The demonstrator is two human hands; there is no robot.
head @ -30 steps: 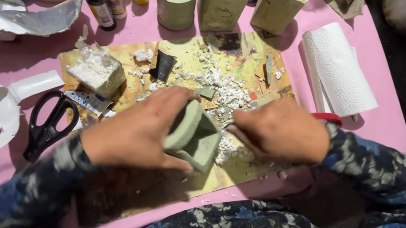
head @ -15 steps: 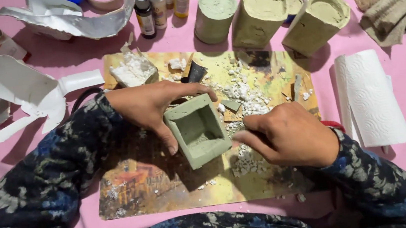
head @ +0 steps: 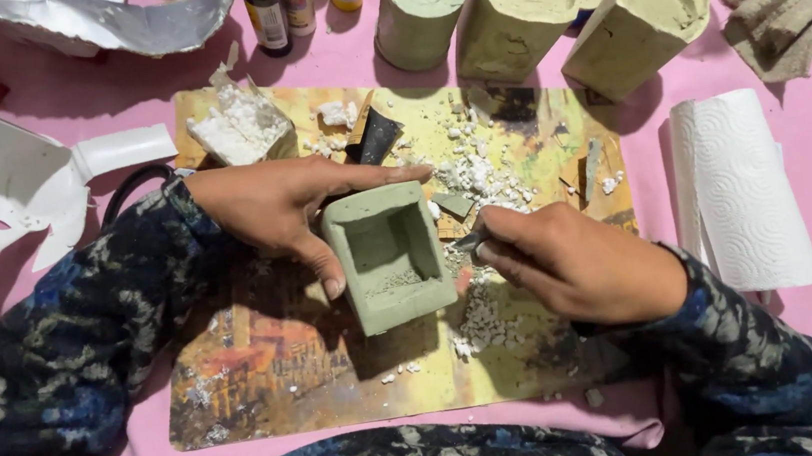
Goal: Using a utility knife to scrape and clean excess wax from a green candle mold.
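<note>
My left hand (head: 294, 210) grips a square pale-green clay pot (head: 387, 256) from its left side, thumb on the near wall and fingers along the far wall. The pot sits open side up on a painted yellow work mat (head: 270, 373), with grey dust inside it. My right hand (head: 581, 265) is closed on a small dark metal tool (head: 468, 242) whose tip touches the pot's right wall. White plaster crumbs (head: 481, 316) lie around the pot.
Three larger green pots (head: 423, 5) (head: 523, 4) (head: 646, 22) stand behind the mat. Small paint bottles (head: 268, 11) and crumpled foil (head: 123, 21) are at the back left, torn white card (head: 9, 179) at left, and a paper towel roll (head: 739, 188) at right.
The pot has been turned from tilted in both hands to open side up on the mat. My right hand has come off the pot and now works at its right wall with the tool.
</note>
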